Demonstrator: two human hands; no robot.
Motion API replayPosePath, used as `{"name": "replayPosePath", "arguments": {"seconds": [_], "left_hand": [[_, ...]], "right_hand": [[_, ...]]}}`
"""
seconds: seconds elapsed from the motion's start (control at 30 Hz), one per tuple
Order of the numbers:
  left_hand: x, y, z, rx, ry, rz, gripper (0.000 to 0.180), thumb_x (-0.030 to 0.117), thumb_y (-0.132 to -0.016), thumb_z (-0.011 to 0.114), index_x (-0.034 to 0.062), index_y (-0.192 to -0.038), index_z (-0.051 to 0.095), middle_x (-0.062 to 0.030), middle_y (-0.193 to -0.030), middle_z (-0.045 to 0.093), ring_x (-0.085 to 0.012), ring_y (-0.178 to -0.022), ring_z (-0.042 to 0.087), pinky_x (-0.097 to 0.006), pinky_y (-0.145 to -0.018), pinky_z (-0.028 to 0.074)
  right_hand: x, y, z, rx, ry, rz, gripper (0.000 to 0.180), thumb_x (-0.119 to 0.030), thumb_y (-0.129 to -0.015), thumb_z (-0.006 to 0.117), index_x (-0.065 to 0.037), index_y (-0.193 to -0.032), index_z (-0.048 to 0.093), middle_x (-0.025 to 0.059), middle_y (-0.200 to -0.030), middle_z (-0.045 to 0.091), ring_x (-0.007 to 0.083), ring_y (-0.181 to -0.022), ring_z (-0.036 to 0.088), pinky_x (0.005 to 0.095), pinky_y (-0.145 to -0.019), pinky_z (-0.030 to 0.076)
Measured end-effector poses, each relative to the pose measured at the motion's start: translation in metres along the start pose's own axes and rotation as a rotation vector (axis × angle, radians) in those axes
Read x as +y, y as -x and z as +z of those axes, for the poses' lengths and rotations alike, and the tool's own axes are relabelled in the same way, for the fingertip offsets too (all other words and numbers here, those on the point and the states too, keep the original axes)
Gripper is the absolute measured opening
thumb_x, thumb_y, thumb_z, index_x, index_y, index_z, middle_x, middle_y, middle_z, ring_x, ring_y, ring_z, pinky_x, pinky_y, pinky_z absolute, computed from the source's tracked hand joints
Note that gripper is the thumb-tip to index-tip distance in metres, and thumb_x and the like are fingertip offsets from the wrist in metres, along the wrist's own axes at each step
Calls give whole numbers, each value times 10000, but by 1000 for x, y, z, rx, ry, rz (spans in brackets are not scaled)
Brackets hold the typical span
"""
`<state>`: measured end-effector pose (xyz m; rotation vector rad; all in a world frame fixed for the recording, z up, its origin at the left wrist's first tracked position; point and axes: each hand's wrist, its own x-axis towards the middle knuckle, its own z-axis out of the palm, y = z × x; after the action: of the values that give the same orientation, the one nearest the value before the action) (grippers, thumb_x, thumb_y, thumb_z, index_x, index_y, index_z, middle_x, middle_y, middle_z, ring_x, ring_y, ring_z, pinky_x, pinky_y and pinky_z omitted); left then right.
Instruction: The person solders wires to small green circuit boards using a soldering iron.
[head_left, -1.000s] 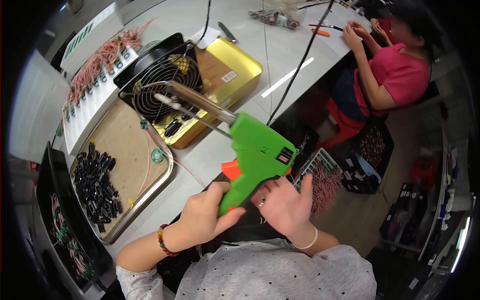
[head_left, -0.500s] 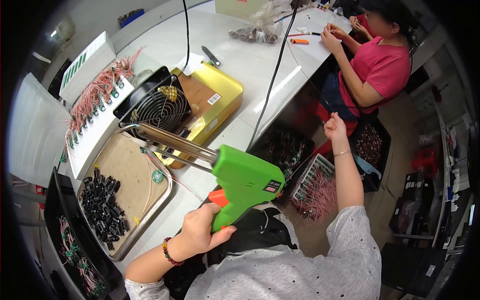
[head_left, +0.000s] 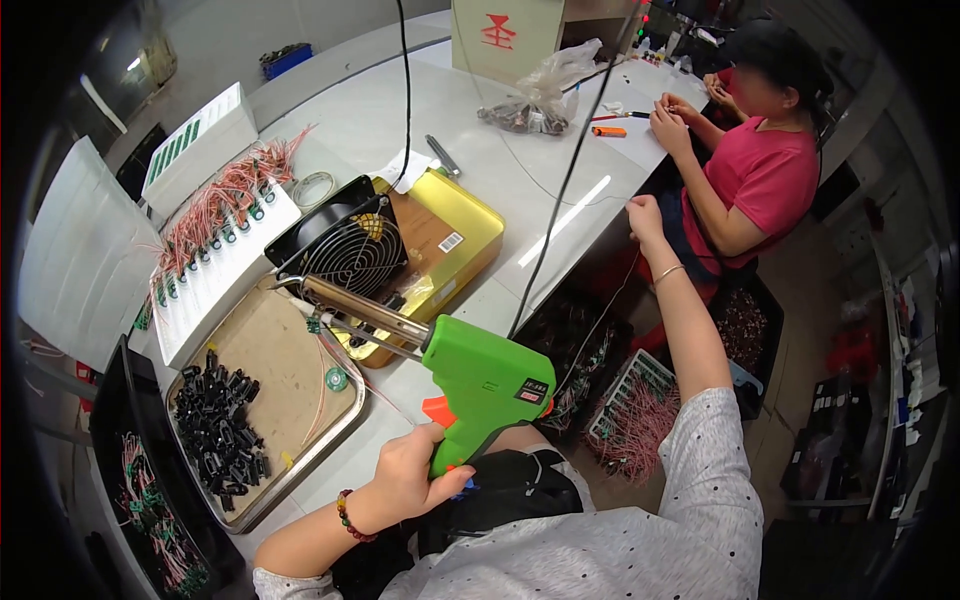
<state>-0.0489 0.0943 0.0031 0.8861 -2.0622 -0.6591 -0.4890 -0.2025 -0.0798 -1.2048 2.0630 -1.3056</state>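
Now, left hand (head_left: 405, 468): wrapped around the grip of the green gun, thumb stretched along the back of the handle, index finger near the orange trigger (head_left: 438, 410).
Left forearm: enters at the lower left and slants inward, a beaded bracelet (head_left: 355, 516) at the wrist.
Right hand (head_left: 646, 218): curled into a fist at the end of an outstretched arm, reaching forward and right beside the table edge; whether the fingers pinch anything cannot be told.
Right forearm: nearly straight from the grey dotted sleeve (head_left: 715, 450), thin band (head_left: 669, 273) at the wrist.
Green gun (head_left: 490, 378): held before the body, metal barrel pointing forward and left.
Thin strand (head_left: 603, 318): runs from the gun's rear up toward the right hand.
Metal tray (head_left: 345, 412): on the table (head_left: 480, 215) left of the gun, with heaped black parts (head_left: 215, 430) and a round green piece (head_left: 336, 379).
Black fan (head_left: 350, 245): tilted against the yellow box (head_left: 470, 235), beyond the tray.
White blocks (head_left: 205, 320): farther left, lined with pink wires (head_left: 215, 215).
White tray (head_left: 607, 405): below the right forearm, full of pink-wired pieces (head_left: 632, 440).
Co-worker (head_left: 765, 175): at the right, pink top, both hands together over the table edge.
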Motion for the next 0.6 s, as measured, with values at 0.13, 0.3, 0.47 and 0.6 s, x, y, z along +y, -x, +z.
{"name": "replayPosePath", "arguments": {"seconds": [0.13,0.3,0.47,0.6], "left_hand": [[-6,4,-3,10,-3,-16,415,265,-726,698,-31,-932,491,-115,-631,545,-240,-502,561,-299,-465,446],[-5,0,-4,29,8,-2,406,255,-722,701,-27,-929,494,-113,-625,541,-237,-494,554,-300,-461,443],[-3,-2,-4,55,10,7,405,248,-720,704,-24,-936,496,-112,-632,545,-239,-499,557,-298,-465,444],[-7,-1,-12,67,-48,-31,405,242,-722,701,-24,-946,494,-113,-644,552,-243,-526,567,-299,-473,447]], "right_hand": [[-33,0,17,106,35,-297,218,-102,-759,535,-14,-958,551,108,-791,591,217,-763,575,298,-744,445],[-59,-26,23,49,20,-416,220,-79,-767,524,-24,-969,593,109,-923,620,207,-866,588,286,-798,437],[-76,4,10,81,29,-530,254,-78,-779,520,-16,-1015,590,104,-994,611,181,-966,554,285,-866,399],[-137,177,-20,167,-728,-468,117,-61,-802,498,25,-854,558,79,-865,567,147,-794,526,255,-740,415]]}}
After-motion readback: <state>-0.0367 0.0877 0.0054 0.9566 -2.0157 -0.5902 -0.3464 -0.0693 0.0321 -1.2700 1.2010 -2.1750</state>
